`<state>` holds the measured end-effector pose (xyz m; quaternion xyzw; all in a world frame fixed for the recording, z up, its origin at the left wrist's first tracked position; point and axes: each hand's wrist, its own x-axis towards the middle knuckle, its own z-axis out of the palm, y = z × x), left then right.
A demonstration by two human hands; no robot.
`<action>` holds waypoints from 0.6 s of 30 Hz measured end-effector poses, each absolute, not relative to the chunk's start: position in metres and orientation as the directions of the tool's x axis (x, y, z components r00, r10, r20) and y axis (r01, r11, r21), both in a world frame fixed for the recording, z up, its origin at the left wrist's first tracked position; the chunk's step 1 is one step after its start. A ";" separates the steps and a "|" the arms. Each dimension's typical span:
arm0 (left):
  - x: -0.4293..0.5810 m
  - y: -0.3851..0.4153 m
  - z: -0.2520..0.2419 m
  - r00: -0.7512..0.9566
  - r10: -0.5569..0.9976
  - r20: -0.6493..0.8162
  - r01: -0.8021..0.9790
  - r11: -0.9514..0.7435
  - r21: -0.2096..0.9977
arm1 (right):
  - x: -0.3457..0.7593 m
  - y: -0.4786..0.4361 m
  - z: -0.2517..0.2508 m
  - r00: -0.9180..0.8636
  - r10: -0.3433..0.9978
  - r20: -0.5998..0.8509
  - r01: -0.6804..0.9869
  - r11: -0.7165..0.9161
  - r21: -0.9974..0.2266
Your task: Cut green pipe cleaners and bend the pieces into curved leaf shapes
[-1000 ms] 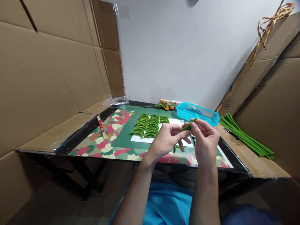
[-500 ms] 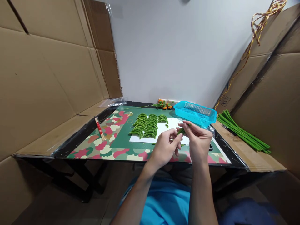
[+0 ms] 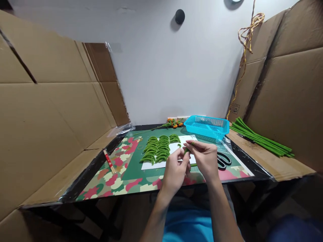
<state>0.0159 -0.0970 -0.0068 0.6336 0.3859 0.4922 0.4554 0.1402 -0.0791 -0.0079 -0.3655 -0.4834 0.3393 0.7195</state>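
A short green pipe cleaner [image 3: 187,150] is pinched between both hands over the white sheet [image 3: 148,166]. My left hand [image 3: 176,168] grips its lower part with thumb and fingers. From the right, my right hand [image 3: 206,158] closes its fingertips on the upper end; the fingers partly hide the piece. Left of the hands, rows of curved green pipe-cleaner pieces [image 3: 163,148] lie on the sheet in three columns, the third one short. One small curled piece [image 3: 179,145] lies just below that short column. Another green length [image 3: 193,165] shows partly beneath the hands.
Black-handled scissors [image 3: 224,160] lie right of my right hand. Behind stand a blue basket [image 3: 207,130] and orange flowers [image 3: 174,123]. Straight green pipe cleaners [image 3: 262,139] and a dark pen [image 3: 246,138] rest on cardboard at right. A red-wrapped stick pair [image 3: 109,160] lies left.
The head view has tilted upward, so more wall shows. Both hands still hold the pipe cleaner, their fingers slightly shifted. More of the scissors is visible beside my right hand.
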 end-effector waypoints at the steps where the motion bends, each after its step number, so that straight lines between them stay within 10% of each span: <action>1: 0.014 -0.097 -0.008 0.205 0.941 0.270 0.040 -0.284 0.958 | 0.140 -0.078 -0.007 0.269 0.865 0.424 -0.193 0.480 -0.856; 6: 0.010 -0.099 -0.015 0.169 0.948 0.268 0.010 -0.274 0.962 | 0.140 -0.075 -0.011 0.178 0.900 0.398 -0.284 0.435 -0.855; 13: 0.018 -0.099 -0.029 0.087 0.955 0.284 -0.094 -0.276 0.957 | 0.134 -0.074 -0.019 0.303 0.762 0.572 0.068 0.581 -0.811; 18: 0.020 -0.094 -0.034 0.070 0.966 0.249 -0.182 -0.233 0.955 | 0.141 -0.071 -0.015 0.114 0.916 0.384 -0.262 0.401 -0.878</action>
